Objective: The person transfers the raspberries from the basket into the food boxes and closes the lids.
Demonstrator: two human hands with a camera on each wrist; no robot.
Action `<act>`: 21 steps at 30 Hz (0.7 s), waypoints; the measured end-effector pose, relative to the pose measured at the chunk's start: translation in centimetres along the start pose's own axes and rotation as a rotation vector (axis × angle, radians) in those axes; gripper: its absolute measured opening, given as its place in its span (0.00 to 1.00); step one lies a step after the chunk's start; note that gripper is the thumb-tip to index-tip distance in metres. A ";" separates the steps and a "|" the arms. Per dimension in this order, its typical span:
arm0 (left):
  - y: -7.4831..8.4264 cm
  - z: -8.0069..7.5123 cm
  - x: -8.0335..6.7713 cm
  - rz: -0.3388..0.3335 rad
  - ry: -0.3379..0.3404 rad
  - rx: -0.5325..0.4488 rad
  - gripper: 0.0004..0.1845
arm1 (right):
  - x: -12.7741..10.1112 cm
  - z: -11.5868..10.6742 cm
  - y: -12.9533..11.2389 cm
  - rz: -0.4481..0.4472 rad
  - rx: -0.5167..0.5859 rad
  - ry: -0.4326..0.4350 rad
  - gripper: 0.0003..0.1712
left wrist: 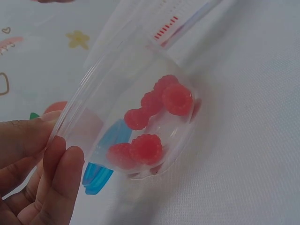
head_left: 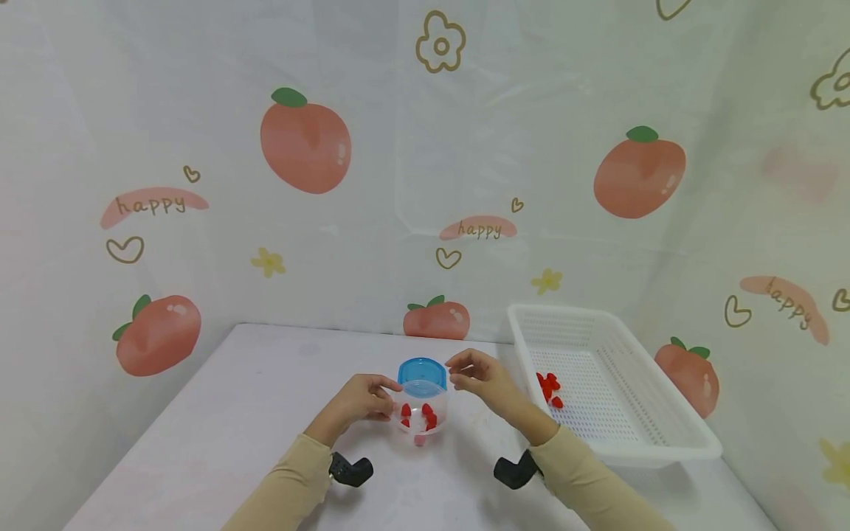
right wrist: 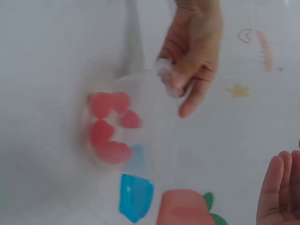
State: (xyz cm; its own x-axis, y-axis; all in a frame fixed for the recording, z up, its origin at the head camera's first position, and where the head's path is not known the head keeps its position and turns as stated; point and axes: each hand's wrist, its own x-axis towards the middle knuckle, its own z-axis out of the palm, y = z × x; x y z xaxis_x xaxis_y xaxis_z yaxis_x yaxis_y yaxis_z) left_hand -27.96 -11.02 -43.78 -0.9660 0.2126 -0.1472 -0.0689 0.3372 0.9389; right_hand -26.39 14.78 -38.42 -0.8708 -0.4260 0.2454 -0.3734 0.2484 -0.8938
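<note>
Both hands sit over the middle of the surface (head_left: 252, 398), either side of a clear plastic cup (head_left: 421, 413). From where I watch, the left hand (head_left: 361, 398) grips the cup's rim between thumb and fingers, while the right hand (head_left: 481, 376) hovers just beside the cup with loosely curled fingers, holding nothing. Largest of all is the backdrop (head_left: 425, 162), printed with peaches, flowers, hearts and the word "happy" several times over. Next comes the white mesh basket (head_left: 664, 435), to the right of the hands, with a few red raspberries (head_left: 549, 389) in it. The cup holds more red raspberries (left wrist: 150, 124); a blue lid (head_left: 422, 375) shows at its far edge, touching it. A red graduated scale (left wrist: 165, 28) is printed on clear plastic in the left wrist view; I cannot read its numbers.
</note>
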 end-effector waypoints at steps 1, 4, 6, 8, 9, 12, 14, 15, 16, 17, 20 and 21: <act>0.0 0.0 0.0 -0.002 0.001 0.002 0.17 | 0.1 -0.3 -0.3 0.002 0.001 0.014 0.15; 0.1 0.0 -0.1 -0.004 0.004 0.007 0.17 | 0.3 -1.2 -1.0 0.015 0.016 0.051 0.16; 0.1 0.0 -0.1 -0.004 0.006 0.012 0.17 | 0.4 -1.9 -1.4 0.010 0.025 0.079 0.16; 0.1 0.0 -0.1 -0.003 0.005 0.013 0.17 | 0.5 -2.7 -1.8 -0.016 0.048 0.112 0.16; 0.1 0.0 -0.1 -0.003 0.005 0.013 0.18 | 0.6 -3.1 -1.9 -0.036 0.059 0.128 0.15; 0.0 0.1 0.0 -0.005 0.008 0.016 0.18 | 0.8 -4.5 -2.4 -0.080 0.096 0.175 0.12; 0.0 0.1 0.0 -0.008 0.012 0.018 0.18 | 1.0 -5.5 -2.6 -0.100 0.125 0.207 0.10; 0.0 0.1 0.0 -0.010 0.014 0.018 0.17 | 1.1 -6.0 -2.7 -0.101 0.130 0.224 0.09; 0.0 0.1 0.0 -0.011 0.016 0.018 0.17 | 1.1 -6.5 -2.7 -0.102 0.138 0.240 0.10; -0.1 0.1 0.0 -0.012 0.017 0.019 0.17 | 1.2 -6.9 -2.8 -0.106 0.142 0.259 0.10; -0.1 0.1 0.1 -0.013 0.018 0.015 0.17 | 1.4 -8.3 -2.7 -0.127 0.151 0.306 0.12; -0.1 0.1 0.1 -0.012 0.017 0.013 0.17 | 1.4 -8.7 -2.6 -0.136 0.146 0.324 0.12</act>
State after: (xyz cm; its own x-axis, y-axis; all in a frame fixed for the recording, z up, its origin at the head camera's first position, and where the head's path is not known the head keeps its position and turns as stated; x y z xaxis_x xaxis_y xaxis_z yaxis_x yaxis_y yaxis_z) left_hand -28.00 -10.94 -43.94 -0.9693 0.1928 -0.1525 -0.0768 0.3519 0.9329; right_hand -29.43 21.10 -32.46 -0.8810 -0.1434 0.4508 -0.4636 0.0721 -0.8831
